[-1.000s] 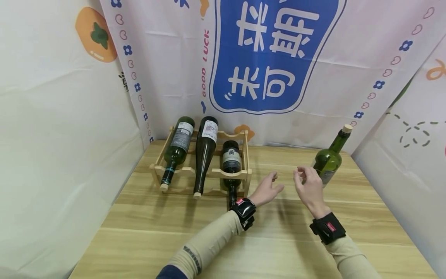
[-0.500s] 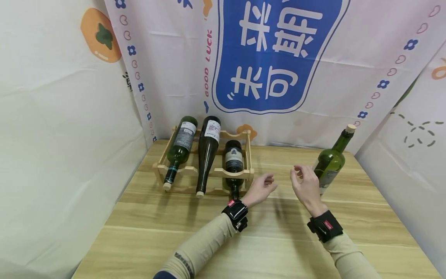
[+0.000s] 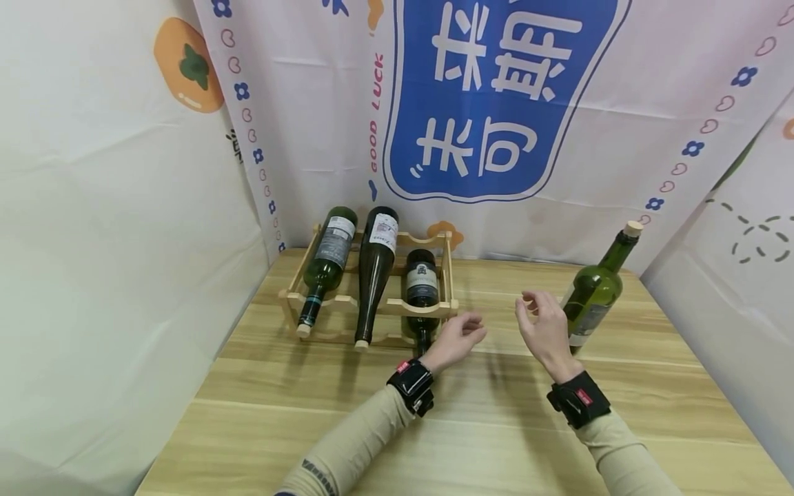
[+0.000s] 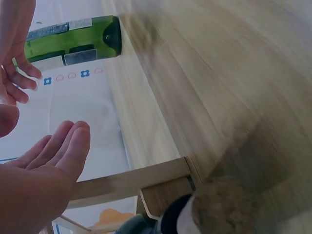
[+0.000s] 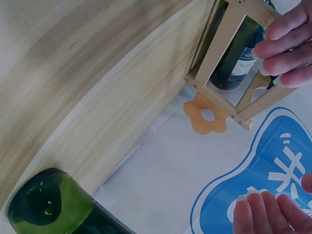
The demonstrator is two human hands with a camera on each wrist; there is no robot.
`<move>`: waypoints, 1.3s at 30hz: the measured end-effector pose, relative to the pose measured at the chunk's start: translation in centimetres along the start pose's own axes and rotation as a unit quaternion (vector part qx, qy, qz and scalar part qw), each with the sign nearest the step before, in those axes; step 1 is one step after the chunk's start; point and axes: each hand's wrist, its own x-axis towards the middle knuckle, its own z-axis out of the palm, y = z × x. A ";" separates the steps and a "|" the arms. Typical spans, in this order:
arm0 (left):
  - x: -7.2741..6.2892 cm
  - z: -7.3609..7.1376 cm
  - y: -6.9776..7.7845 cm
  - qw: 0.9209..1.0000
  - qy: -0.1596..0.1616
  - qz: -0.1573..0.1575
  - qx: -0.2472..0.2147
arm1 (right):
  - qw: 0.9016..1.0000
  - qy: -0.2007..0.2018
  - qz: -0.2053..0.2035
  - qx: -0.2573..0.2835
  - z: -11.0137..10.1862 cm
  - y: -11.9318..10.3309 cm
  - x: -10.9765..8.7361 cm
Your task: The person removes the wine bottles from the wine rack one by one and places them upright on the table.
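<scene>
My left hand (image 3: 455, 339) is held over the table just right of the wine rack (image 3: 366, 303), fingers loosely bent, holding nothing. In the head view it overlaps the neck of the lower-tier wine bottle (image 3: 422, 286); that bottle's cork (image 4: 222, 207) looms close in the left wrist view. My right hand (image 3: 544, 334), also holding nothing, has loosely curved fingers and is left of an upright green wine bottle (image 3: 593, 296) stopped with a cork. Two more wine bottles, one green (image 3: 331, 251) and one dark (image 3: 377, 265), lie on the rack's top tier, corked necks toward me.
The pale wood table (image 3: 471, 441) backs onto a hanging printed cloth (image 3: 335, 138), with white sheets (image 3: 93, 227) at the sides. The rack stands at the back left of the table, and the upright bottle is at the right.
My left hand has drawn left, closer to the rack. My right hand has shifted slightly left, away from the upright bottle. The head view has turned a little; the bottles stay in place.
</scene>
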 end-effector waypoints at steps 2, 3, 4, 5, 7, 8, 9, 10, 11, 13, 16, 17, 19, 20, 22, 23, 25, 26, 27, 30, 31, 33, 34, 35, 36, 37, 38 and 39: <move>-0.2 -0.2 -0.1 1.000 -0.001 0.002 -0.003 | 1.000 -0.001 0.001 0.000 0.0 0.0 0.0; -0.3 -0.2 -0.2 1.000 -0.002 0.001 -0.004 | 1.000 -0.002 0.002 0.000 0.0 0.0 -0.1; -0.4 -0.4 -0.2 1.000 -0.002 0.001 -0.005 | 1.000 -0.003 0.003 0.001 0.0 0.0 -0.1; -0.6 -0.5 -0.2 1.000 -0.003 -0.001 -0.005 | 1.000 -0.004 0.005 0.003 0.0 0.0 -0.1; -0.9 -0.7 -0.3 1.000 -0.004 -0.003 -0.004 | 1.000 -0.006 0.007 0.003 0.0 -0.1 -0.1; -1.0 -0.8 -0.4 1.000 -0.005 -0.006 -0.004 | 1.000 -0.007 0.008 0.003 0.0 -0.2 -0.1; -1.1 -0.9 -0.4 1.000 -0.006 -0.007 -0.005 | 1.000 -0.008 0.010 0.003 -0.1 -0.2 0.0; -1.2 -1.0 -0.5 1.000 -0.007 -0.008 -0.005 | 1.000 -0.008 0.010 0.003 -0.1 -0.2 0.0; -1.3 -1.1 -0.6 1.000 -0.008 -0.009 -0.008 | 1.000 -0.009 0.010 0.002 -0.1 -0.3 0.0; -1.6 -1.3 -0.8 1.000 -0.010 -0.011 -0.012 | 1.000 -0.009 0.009 0.000 -0.1 -0.2 0.0; -1.8 -1.5 -1.1 1.000 -0.009 -0.014 -0.021 | 1.000 -0.011 0.009 -0.001 -0.1 -0.2 -0.1; -1.9 -1.5 -1.3 1.000 -0.010 -0.015 -0.025 | 1.000 -0.011 0.009 -0.001 -0.1 -0.2 -0.1; -2.0 -1.6 -1.5 0.999 -0.009 -0.016 -0.031 | 1.000 -0.014 0.009 -0.001 -0.1 -0.3 -0.2; -2.1 -1.6 -1.6 0.999 -0.008 -0.018 -0.035 | 1.000 -0.014 0.009 -0.001 -0.1 -0.4 -0.2; -2.2 -1.8 -1.9 0.999 -0.006 -0.017 -0.039 | 1.000 -0.014 0.009 -0.001 -0.1 -0.4 -0.2; -2.3 -1.9 -2.0 0.999 -0.003 -0.016 -0.040 | 1.000 -0.014 0.009 0.000 -0.1 -0.4 -0.2; -2.4 -2.1 -2.1 0.999 0.001 -0.018 -0.041 | 1.000 -0.014 0.008 0.001 -0.1 -0.5 -0.1; -2.5 -2.2 -2.2 0.999 0.002 -0.017 -0.040 | 1.000 -0.014 0.008 0.001 -0.1 -0.4 -0.1; -2.6 -2.3 -2.2 0.999 0.003 -0.018 -0.040 | 1.000 -0.013 0.008 0.001 -0.1 -0.4 -0.1; -2.8 -2.8 -2.4 0.999 0.006 -0.022 -0.041 | 1.000 -0.011 0.005 0.001 -0.1 -0.4 0.0; -2.9 -2.9 -2.4 0.999 0.007 -0.023 -0.043 | 1.000 -0.011 0.005 0.001 -0.1 -0.4 0.0; -3.1 -3.3 -2.5 0.999 0.010 -0.021 -0.046 | 1.000 -0.009 0.003 0.003 -0.1 -0.4 0.1; -3.2 -3.5 -2.5 0.999 0.011 -0.024 -0.048 | 1.000 -0.009 0.002 0.004 -0.1 -0.4 0.1; -3.2 -3.6 -2.6 0.998 0.013 -0.025 -0.050 | 1.000 -0.008 0.001 0.005 -0.1 -0.4 0.1; -3.3 -3.8 -2.7 0.998 0.015 -0.024 -0.053 | 1.000 -0.008 0.001 0.006 -0.1 -0.4 0.2; -3.4 -4.0 -2.8 0.998 0.015 -0.026 -0.057 | 1.000 -0.009 0.001 0.007 -0.1 -0.5 0.2; -3.4 -4.1 -2.9 0.998 0.015 -0.025 -0.061 | 1.000 -0.009 0.000 0.006 -0.1 -0.5 0.2; -3.5 -4.3 -3.1 0.997 0.015 -0.027 -0.065 | 1.000 -0.009 0.001 0.007 -0.1 -0.5 0.2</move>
